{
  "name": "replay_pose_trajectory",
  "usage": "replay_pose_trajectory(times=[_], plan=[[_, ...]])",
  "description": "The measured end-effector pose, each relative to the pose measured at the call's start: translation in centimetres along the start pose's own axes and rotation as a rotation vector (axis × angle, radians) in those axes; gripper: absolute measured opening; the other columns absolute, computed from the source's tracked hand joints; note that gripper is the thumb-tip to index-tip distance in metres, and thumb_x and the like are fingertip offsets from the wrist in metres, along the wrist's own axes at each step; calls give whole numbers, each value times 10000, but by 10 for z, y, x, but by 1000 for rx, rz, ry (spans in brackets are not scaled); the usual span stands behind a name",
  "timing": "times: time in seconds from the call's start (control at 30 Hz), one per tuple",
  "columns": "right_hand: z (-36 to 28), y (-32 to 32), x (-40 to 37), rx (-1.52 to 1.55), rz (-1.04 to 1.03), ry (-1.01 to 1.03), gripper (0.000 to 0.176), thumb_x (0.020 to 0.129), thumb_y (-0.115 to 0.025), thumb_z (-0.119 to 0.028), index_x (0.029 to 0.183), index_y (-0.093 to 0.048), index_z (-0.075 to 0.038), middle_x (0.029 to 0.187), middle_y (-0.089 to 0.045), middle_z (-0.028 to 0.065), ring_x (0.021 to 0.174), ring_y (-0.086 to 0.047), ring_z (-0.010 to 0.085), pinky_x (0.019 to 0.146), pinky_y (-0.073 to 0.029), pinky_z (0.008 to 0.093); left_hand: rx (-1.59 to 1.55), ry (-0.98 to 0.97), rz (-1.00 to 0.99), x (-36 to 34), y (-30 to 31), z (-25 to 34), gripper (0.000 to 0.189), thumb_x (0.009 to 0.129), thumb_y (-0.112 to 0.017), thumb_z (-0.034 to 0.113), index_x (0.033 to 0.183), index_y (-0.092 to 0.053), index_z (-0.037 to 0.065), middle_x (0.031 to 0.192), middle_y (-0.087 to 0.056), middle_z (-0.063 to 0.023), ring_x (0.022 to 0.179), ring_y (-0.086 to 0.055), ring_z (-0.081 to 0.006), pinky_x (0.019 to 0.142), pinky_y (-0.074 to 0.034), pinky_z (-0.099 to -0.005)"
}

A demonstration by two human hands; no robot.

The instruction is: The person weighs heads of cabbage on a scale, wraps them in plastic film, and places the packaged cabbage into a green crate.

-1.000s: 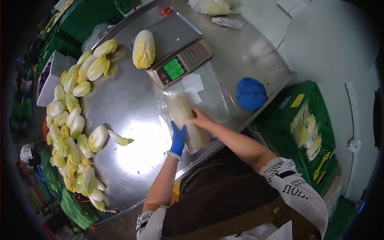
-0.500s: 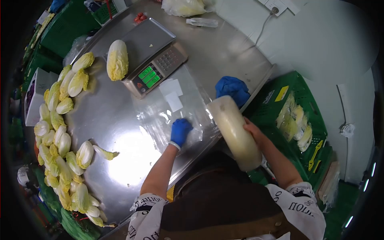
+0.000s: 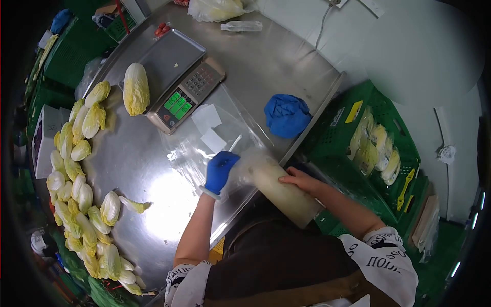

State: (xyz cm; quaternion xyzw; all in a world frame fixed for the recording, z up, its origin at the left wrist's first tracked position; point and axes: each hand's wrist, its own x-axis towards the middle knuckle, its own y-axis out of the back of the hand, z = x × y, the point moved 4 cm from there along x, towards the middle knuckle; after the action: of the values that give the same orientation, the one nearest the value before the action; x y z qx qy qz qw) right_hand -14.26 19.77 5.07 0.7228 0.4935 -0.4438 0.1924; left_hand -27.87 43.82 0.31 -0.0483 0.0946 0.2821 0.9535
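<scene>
My right hand [image 3: 302, 182], bare, is wrapped round the side of a thick roll of clear plastic film [image 3: 281, 192]. The roll tilts over the table's front edge, its lower end near my apron. Just left of the roll, my left hand [image 3: 221, 171] wears a blue glove. Its fingers are closed on loose film [image 3: 245, 169] by the roll's upper end; the fingertips are partly hidden. Under and beyond this hand, clear plastic sheeting [image 3: 184, 161] lies flat on the steel table, with white paper pieces [image 3: 207, 117] on it.
A scale [image 3: 189, 94] with a green display stands beyond. A whole Chinese cabbage [image 3: 136, 89] lies against it. Many small cabbage hearts [image 3: 76, 204] line the left edge. A crumpled blue bundle [image 3: 287, 115] rests right; a green crate [image 3: 332, 120] holds wrapped cabbages [image 3: 378, 146].
My right hand has brought the roll left and lower, toward my left hand. My left hand has lifted and turned, with film now between it and the roll. The view has shifted slightly.
</scene>
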Motion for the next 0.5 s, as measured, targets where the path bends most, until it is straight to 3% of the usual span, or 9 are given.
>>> replay_pose_trajectory(times=[0.03,0.13,0.2,0.23,0.33,0.4,0.43,0.47,0.5], plan=[[-5,-3,0,-4,6,50,695,801,-660,-387,1303,-397,14,1158,-536,149,1054,-522,206,882,-421,313,344,-233,73,-1,-11,24,143,779,-634,34,918,-664,16,922,-654,-106,876,-606,-228,797,-474,-330],[-30,-24,12,56,36,231,626,848,-624,-307,1329,-386,15,1203,-527,157,1089,-518,216,912,-420,321,358,-524,339,-6,-44,66,128,779,-611,72,893,-661,46,987,-640,-90,1005,-568,-288,906,-412,-397],[-37,-37,18,218,70,363,578,875,-598,-248,1341,-380,16,1226,-520,162,1111,-512,221,938,-414,330,471,-683,171,-13,-70,108,124,792,-586,98,893,-649,64,984,-638,-90,1022,-565,-296,930,-392,-434],[-32,-36,30,280,50,432,541,893,-573,-183,1352,-361,10,1232,-517,153,1121,-505,218,956,-408,334,551,-744,-50,-19,-86,122,129,805,-578,138,897,-643,75,995,-636,-90,1032,-563,-306,945,-380,-460],[-36,-44,33,412,85,432,570,885,-593,-202,1360,-351,-2,1238,-512,148,1123,-505,220,942,-419,330,400,-790,-213,-26,-75,138,260,788,-629,79,1045,-619,42,1136,-589,-136,1111,-536,-302,982,-375,-444],[-59,-61,8,399,100,395,546,873,-609,-214,1328,-381,-15,1199,-527,139,1087,-523,215,898,-443,319,290,-464,498,-42,-31,150,418,794,-639,34,1199,-537,9,1265,-516,-152,1189,-486,-266,1000,-369,-392],[-68,-67,0,356,75,413,540,869,-616,-217,1316,-391,-14,1186,-530,141,1077,-526,213,887,-448,316,106,-400,716,-46,-21,159,560,796,-646,22,1306,-420,-18,1324,-460,-145,1210,-453,-245,987,-378,-323],[-71,-74,-3,314,50,424,533,865,-622,-220,1303,-402,-12,1174,-534,143,1067,-530,210,876,-452,313,21,-251,731,-46,-15,132,589,841,-629,88,1361,-363,12,1348,-446,-123,1247,-419,-253,1047,-321,-336],[-73,-82,-1,286,65,442,553,852,-637,-270,1283,-413,-5,1144,-538,154,1038,-540,208,868,-452,324,-439,152,444,-51,-15,98,564,873,-604,148,1362,-355,17,1308,-476,-116,1178,-471,-230,991,-374,-313]])
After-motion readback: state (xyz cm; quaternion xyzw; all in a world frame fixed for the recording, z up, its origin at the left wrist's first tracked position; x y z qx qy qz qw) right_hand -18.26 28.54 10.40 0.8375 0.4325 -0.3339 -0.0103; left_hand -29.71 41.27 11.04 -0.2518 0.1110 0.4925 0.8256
